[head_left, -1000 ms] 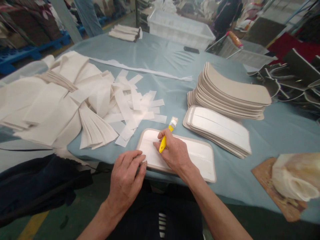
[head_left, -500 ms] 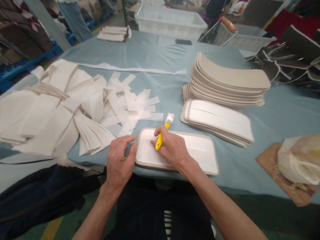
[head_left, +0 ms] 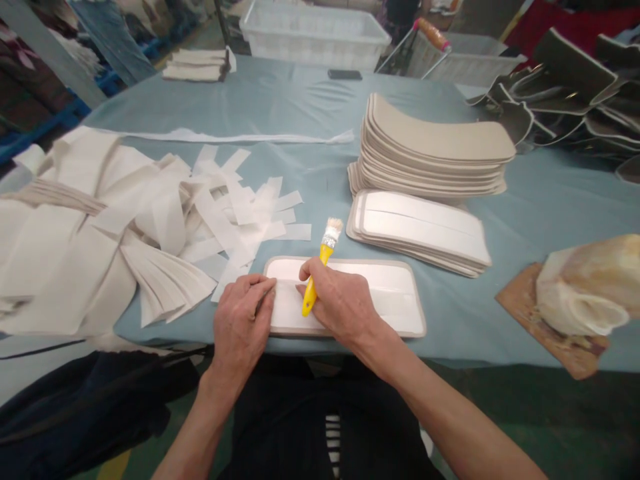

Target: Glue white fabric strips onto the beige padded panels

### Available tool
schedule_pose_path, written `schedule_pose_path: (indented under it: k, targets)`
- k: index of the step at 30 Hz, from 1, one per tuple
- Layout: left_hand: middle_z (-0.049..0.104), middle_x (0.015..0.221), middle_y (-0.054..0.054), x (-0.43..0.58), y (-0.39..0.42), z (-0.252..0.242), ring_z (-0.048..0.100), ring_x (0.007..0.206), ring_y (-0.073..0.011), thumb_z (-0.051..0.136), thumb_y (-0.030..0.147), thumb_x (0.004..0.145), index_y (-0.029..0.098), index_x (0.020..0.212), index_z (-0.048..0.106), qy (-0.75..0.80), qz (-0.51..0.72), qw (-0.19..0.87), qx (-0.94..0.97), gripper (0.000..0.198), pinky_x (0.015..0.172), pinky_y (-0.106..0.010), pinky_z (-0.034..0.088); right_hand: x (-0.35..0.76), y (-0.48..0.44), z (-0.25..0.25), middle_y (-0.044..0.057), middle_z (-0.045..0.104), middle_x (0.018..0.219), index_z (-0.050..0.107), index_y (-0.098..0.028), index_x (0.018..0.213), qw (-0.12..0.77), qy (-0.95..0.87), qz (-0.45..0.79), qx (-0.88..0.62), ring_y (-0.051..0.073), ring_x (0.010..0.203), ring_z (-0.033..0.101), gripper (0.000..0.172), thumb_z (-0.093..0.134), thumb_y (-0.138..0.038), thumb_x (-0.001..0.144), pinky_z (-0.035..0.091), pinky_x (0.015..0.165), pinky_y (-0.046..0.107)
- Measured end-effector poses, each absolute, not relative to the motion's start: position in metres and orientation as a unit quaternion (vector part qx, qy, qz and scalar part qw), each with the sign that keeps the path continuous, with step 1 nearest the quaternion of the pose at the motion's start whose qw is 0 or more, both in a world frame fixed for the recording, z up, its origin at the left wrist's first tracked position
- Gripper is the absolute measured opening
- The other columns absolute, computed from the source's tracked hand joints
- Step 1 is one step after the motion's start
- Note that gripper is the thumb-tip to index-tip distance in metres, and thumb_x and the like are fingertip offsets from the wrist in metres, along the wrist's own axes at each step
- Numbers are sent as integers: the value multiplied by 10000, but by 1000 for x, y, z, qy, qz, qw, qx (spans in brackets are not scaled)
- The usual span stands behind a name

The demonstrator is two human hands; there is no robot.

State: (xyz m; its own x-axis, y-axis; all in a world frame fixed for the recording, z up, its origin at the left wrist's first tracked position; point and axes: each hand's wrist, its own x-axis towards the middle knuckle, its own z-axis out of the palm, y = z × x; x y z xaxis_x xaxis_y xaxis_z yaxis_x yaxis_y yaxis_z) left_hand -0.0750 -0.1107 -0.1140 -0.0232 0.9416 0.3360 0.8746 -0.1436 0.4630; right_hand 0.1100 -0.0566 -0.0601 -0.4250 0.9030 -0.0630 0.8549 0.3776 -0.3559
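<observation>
In front of me lies a rounded rectangular panel (head_left: pixel 400 300), white on top with a beige rim, close to the table's near edge. My left hand (head_left: pixel 245 310) is closed at its left end, thumb and forefinger together over the rim. A paintbrush (head_left: pixel 320 260) with a yellow handle is held in my right hand (head_left: pixel 343 300), above the panel. Its pale bristles point away from me, off the surface. Behind and to the right, a low stack of similar white-topped panels (head_left: pixel 420 230) sits before a taller stack of curved beige panels (head_left: pixel 435 140).
Cream fabric strips (head_left: pixel 65 247) and white tape-like pieces (head_left: pixel 225 207) heap on the left. A crusted whitish container (head_left: pixel 585 287) rests on a brown board (head_left: pixel 525 300) at right. Plastic crates (head_left: pixel 315 40) and dark curved pieces (head_left: pixel 560 93) stand farther back.
The view has shifted, so the table things sit farther left. My left thumb and forefinger have closed together at the panel's end. The brush stays in my right hand, standing slightly more upright.
</observation>
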Motion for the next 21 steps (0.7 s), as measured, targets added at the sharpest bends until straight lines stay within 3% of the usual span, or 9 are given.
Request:
schedule_pose_path:
  k: [8, 21]
  targets:
    - [737, 1081, -80, -76, -107, -114, 649, 957, -266, 512, 337, 1012, 222, 1072, 743, 654, 269, 3, 707, 264, 883, -406, 512, 165, -68, -68, 10, 749, 781, 624, -243, 985, 134, -820, 91, -549, 182, 705, 687, 19, 608, -236, 978, 210, 550, 279]
    - [734, 1104, -14, -76, -101, -109, 651, 946, -261, 515, 483, 994, 285, 1005, 719, 665, 254, -13, 702, 285, 811, -392, 503, 256, -66, -80, 34, 759, 846, 648, -214, 982, 177, -742, 35, -646, 188, 771, 691, 99, 672, -310, 973, 328, 652, 262]
